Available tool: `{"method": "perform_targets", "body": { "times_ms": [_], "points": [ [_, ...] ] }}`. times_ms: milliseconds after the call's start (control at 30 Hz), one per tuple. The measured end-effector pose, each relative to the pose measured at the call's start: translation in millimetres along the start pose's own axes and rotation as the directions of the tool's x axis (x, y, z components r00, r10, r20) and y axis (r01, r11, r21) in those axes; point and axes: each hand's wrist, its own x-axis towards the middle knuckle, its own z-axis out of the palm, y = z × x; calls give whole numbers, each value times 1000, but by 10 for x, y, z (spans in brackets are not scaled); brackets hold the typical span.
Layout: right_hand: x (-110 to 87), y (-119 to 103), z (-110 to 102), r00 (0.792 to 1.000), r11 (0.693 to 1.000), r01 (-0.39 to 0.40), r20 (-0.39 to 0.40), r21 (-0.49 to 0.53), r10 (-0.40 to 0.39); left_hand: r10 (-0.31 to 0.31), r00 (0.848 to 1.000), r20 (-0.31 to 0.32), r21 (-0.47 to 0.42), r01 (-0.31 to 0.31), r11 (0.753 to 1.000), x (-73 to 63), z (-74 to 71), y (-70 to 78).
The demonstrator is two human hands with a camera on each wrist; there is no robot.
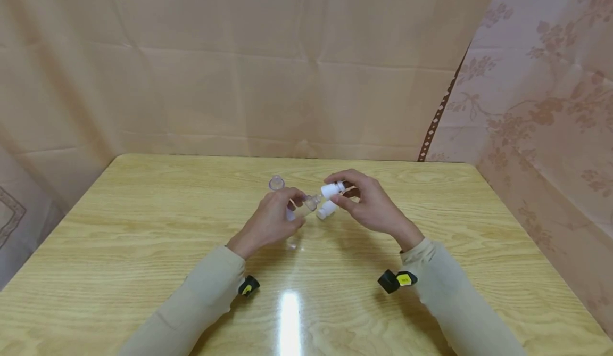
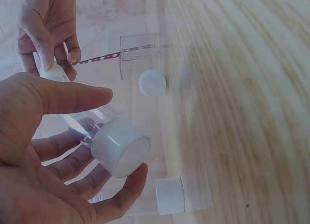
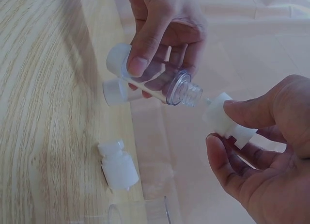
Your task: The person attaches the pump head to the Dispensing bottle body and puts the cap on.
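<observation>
My left hand (image 1: 275, 215) grips a clear bottle with a white base (image 2: 121, 146), held tilted. Its bare threaded neck (image 3: 191, 94) points toward my right hand (image 1: 366, 201). That hand pinches a white pump head (image 3: 225, 115) between thumb and fingers. The pump's narrow tip faces the bottle's neck, with a small gap in the right wrist view. A second white pump head (image 3: 118, 168) lies on the table below. In the left wrist view, another clear bottle with a white base (image 2: 170, 196) is past my fingertips, partly hidden by my hand.
A clear open cylinder (image 2: 138, 54) stands on the wooden table (image 1: 143, 239) beyond the loose pump head. Beige cloth (image 1: 268, 79) hangs behind the table, and a flowered cloth (image 1: 551, 106) hangs on the right.
</observation>
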Motion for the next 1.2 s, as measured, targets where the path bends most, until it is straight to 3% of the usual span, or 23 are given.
{"method": "perform_targets", "body": {
  "times_ms": [633, 1200],
  "points": [
    [4, 19, 4, 999, 999, 34, 11, -27, -34, -27, 1000, 16, -19, 27, 999, 12, -2, 22],
    [-4, 24, 34, 998, 996, 56, 35, -63, -54, -4, 1000, 22, -34, 5, 999, 1, -7, 35]
  ]
}}
